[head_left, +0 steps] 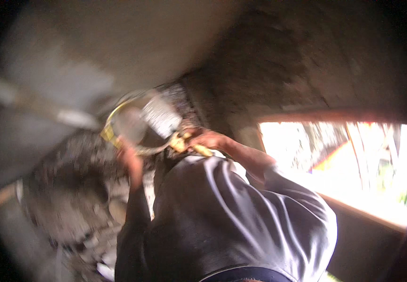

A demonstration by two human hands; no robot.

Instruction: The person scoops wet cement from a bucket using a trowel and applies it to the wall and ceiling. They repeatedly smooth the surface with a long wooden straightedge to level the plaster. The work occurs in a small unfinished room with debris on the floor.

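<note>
My left hand [130,160] is closed on the near left rim of a round, shallow basin [111,123] with a yellow edge. Greyish stuff blurred by motion shows inside it. In my right hand [208,140] is what looks like a trowel, with yellowish handle parts [179,143] at the fingers. A pale, flat rectangular blade [162,116] overlaps the basin's right side. Motion smears both hands, and I cannot tell whether the blade touches the basin.
Rough grey plastered walls [307,70] rise ahead and to the right. A bright window opening [344,164] with a reddish frame is on the right. Rubble and broken pieces [95,235] lie on the floor at lower left. A pale pole-like thing [43,105] is at far left.
</note>
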